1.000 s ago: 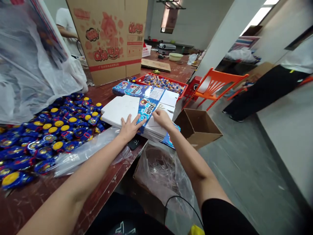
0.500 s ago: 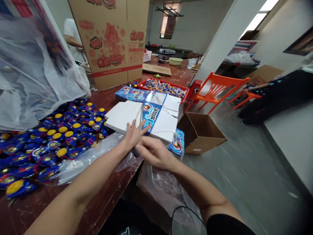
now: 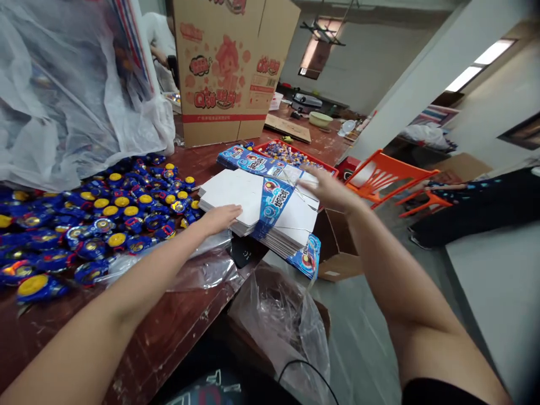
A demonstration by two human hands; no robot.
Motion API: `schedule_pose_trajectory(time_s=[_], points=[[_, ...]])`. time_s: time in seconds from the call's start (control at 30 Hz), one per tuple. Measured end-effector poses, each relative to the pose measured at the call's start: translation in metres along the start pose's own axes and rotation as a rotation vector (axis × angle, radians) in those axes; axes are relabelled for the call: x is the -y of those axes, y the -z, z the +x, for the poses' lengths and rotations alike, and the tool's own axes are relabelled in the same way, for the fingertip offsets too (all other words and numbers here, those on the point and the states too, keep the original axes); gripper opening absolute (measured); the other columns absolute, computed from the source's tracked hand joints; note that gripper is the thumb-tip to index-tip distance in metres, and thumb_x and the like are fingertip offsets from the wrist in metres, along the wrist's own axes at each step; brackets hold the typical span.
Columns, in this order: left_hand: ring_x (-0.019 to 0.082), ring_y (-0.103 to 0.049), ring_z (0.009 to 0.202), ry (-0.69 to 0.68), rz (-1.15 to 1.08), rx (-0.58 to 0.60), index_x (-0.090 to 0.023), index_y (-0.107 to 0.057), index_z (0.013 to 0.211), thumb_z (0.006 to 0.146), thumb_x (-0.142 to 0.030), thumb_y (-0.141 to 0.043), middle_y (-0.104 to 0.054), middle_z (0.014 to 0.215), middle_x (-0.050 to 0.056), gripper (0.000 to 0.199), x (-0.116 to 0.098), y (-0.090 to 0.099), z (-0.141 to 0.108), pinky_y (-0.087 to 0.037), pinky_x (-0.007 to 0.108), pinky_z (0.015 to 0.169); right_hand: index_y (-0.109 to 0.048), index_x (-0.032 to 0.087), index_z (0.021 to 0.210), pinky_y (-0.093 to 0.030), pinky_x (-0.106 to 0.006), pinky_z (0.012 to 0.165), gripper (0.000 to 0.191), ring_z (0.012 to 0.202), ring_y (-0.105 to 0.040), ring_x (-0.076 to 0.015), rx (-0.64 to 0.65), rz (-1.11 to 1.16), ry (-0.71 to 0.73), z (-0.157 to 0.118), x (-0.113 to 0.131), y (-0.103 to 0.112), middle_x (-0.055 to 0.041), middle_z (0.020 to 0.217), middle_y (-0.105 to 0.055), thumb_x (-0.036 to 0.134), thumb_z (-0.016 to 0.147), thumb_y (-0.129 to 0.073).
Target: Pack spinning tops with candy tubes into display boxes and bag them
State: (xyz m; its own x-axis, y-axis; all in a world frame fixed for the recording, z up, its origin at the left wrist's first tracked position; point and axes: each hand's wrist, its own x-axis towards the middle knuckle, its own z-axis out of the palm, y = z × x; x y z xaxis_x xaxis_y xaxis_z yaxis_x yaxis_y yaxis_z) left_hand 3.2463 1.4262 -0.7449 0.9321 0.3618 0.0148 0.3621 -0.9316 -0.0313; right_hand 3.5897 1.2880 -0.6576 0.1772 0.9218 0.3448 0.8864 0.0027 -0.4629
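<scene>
A stack of white-and-blue printed cards lies at the table's edge, a blue printed strip showing across its middle. My left hand rests at the near left edge of this stack, fingers stretched out. Over the stack's right side is my right hand, smeared by motion, so I cannot tell whether it grips anything. Thin string crosses the right part of the cards. More blue printed cards lie behind, and others poke out underneath at the right.
Many blue toys with yellow discs are heaped at left beside a large plastic-covered bag. A tall carton stands behind. An open carton, a plastic-lined box and an orange chair are off the table. A person is partly visible.
My left hand has slid from the cards' middle to their near left edge. My right hand has moved from beside it, forward and right. The view has shifted.
</scene>
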Motion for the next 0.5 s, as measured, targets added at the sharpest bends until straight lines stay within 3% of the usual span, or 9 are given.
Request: schedule_pose_trajectory(time_s=[0.07,0.13,0.2,0.27,0.33,0.4,0.47,0.5], points=[[0.024,-0.061,0.146,-0.008,-0.012,-0.007,-0.017,-0.068,0.147,0.107,-0.025,-0.056,-0.06,0.16,0.011,0.042,0.009,0.006,-0.004,-0.05,0.035,0.121,-0.064,0.019,0.151,-0.045,-0.055,0.129,0.107,0.151,-0.056,-0.0408,0.232,-0.067,0.024,-0.026,0.021,-0.052,-0.0201,0.158,-0.061,0.081,0.066,-0.088],[0.024,-0.066,0.14,-0.019,-0.007,-0.028,-0.02,-0.072,0.142,0.106,-0.024,-0.059,-0.063,0.157,0.009,0.039,0.01,0.02,-0.004,-0.056,0.034,0.112,-0.065,0.018,0.15,-0.052,-0.06,0.122,0.111,0.146,-0.059,-0.0473,0.359,-0.14,0.017,-0.042,0.036,-0.083,-0.0236,0.157,-0.061,0.071,0.058,-0.097],[0.025,-0.068,0.135,-0.02,0.018,-0.079,-0.02,-0.073,0.139,0.106,-0.019,-0.057,-0.066,0.153,0.009,0.037,0.004,0.043,0.001,-0.057,0.035,0.107,-0.059,0.015,0.157,-0.052,-0.063,0.12,0.104,0.147,-0.057,-0.049,0.379,-0.199,0.009,-0.048,0.045,-0.084,-0.0263,0.161,-0.056,0.065,0.072,-0.09],[0.027,-0.07,0.13,0.009,0.057,-0.169,-0.018,-0.072,0.14,0.108,-0.016,-0.049,-0.07,0.148,0.013,0.04,-0.005,0.075,0.009,-0.057,0.039,0.105,-0.048,0.013,0.164,-0.044,-0.062,0.127,0.095,0.155,-0.049,-0.0455,0.32,-0.245,0.02,-0.052,0.05,-0.06,-0.0258,0.168,-0.047,0.062,0.088,-0.077],[0.029,-0.072,0.126,0.068,0.091,-0.292,-0.016,-0.07,0.142,0.11,-0.016,-0.042,-0.072,0.141,0.017,0.043,-0.014,0.114,0.022,-0.057,0.043,0.103,-0.042,0.016,0.168,-0.032,-0.064,0.134,0.091,0.162,-0.039,-0.0429,0.077,-0.314,0.028,-0.058,0.053,-0.021,-0.0225,0.173,-0.042,0.065,0.095,-0.068],[0.029,-0.073,0.119,0.171,0.107,-0.434,-0.018,-0.07,0.141,0.112,-0.021,-0.041,-0.076,0.132,0.016,0.042,-0.02,0.154,0.036,-0.057,0.043,0.1,-0.044,0.02,0.166,-0.024,-0.069,0.135,0.087,0.163,-0.035,-0.0426,-0.316,-0.383,0.036,-0.066,0.055,0.019,-0.0201,0.172,-0.043,0.07,0.097,-0.062],[0.028,-0.075,0.114,0.278,0.087,-0.558,-0.023,-0.074,0.134,0.11,-0.025,-0.048,-0.079,0.125,0.011,0.036,-0.025,0.189,0.048,-0.057,0.042,0.098,-0.048,0.023,0.16,-0.027,-0.066,0.134,0.08,0.159,-0.04,-0.04,-0.653,-0.4,0.06,-0.073,0.053,0.049,-0.0199,0.166,-0.049,0.072,0.098,-0.06],[0.028,-0.075,0.112,0.315,0.067,-0.603,-0.024,-0.077,0.13,0.108,-0.026,-0.053,-0.08,0.123,0.01,0.032,-0.027,0.201,0.053,-0.057,0.041,0.096,-0.049,0.023,0.158,-0.031,-0.063,0.133,0.078,0.158,-0.042,-0.0383,-0.737,-0.384,0.072,-0.075,0.05,0.058,-0.0207,0.163,-0.051,0.072,0.099,-0.059]])
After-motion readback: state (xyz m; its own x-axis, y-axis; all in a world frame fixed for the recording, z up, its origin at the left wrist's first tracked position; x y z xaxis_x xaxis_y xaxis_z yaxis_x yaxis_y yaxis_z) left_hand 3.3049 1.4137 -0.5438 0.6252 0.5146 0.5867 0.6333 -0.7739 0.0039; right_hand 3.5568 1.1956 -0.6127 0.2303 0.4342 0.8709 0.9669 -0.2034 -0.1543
